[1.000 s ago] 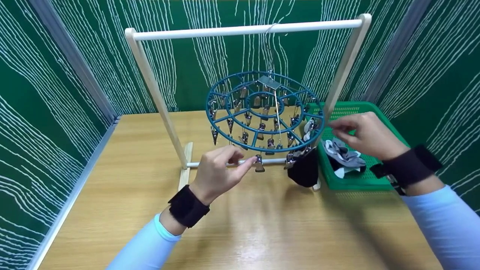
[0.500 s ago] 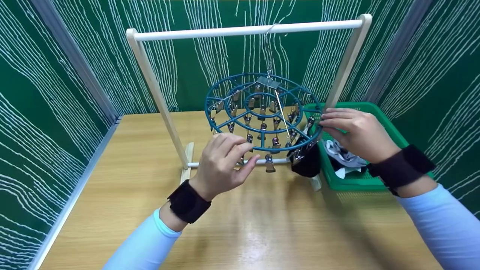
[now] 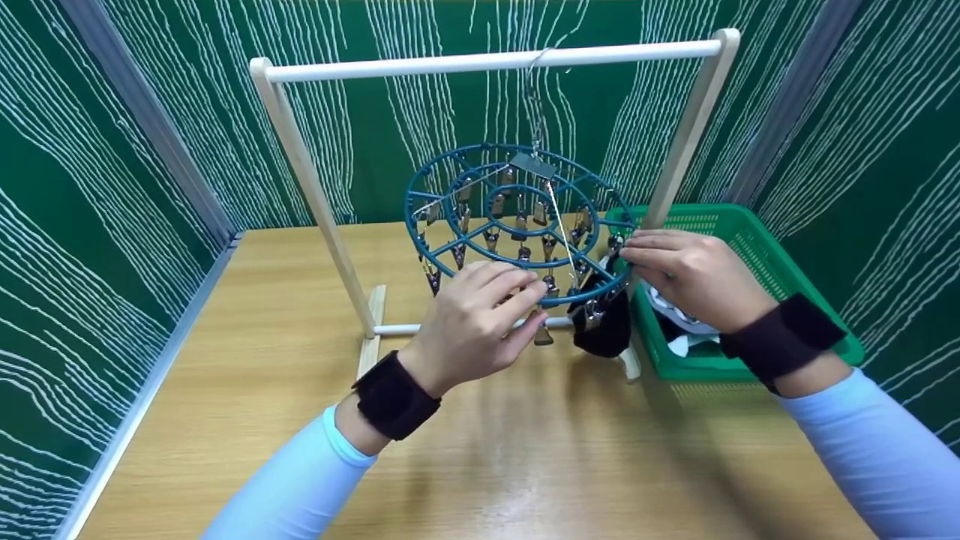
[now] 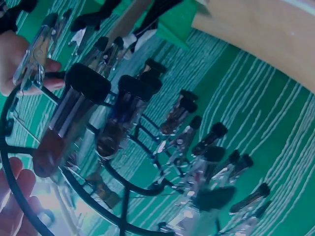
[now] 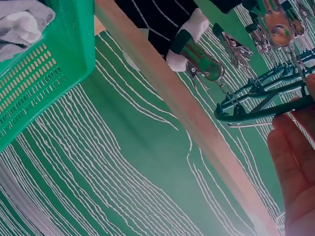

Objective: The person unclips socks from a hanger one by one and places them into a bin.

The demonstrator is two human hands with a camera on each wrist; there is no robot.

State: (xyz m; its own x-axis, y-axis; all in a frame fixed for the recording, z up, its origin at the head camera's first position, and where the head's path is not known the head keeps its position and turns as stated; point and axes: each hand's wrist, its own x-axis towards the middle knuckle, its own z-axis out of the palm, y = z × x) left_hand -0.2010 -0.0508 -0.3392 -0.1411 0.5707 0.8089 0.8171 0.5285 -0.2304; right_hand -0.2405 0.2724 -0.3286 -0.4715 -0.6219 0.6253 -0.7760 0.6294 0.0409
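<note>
my left hand [image 3: 472,319] curls its fingers over the near rim of the round blue clip hanger [image 3: 517,221], which hangs from the wooden rack [image 3: 487,60] above the tabletop [image 3: 262,360]. my right hand [image 3: 686,274] pinches the hanger's right rim, just beside a dark sock [image 3: 604,322] clipped there. the green basket [image 3: 757,247] sits behind that hand.

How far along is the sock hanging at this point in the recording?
Done: one dark sock hangs clipped at the near right rim of the round clip hanger. In hand: left hand and right hand both grip the hanger's rim; neither holds a sock. Left: a heap of socks lies in the green basket, and most clips hang bare.
</note>
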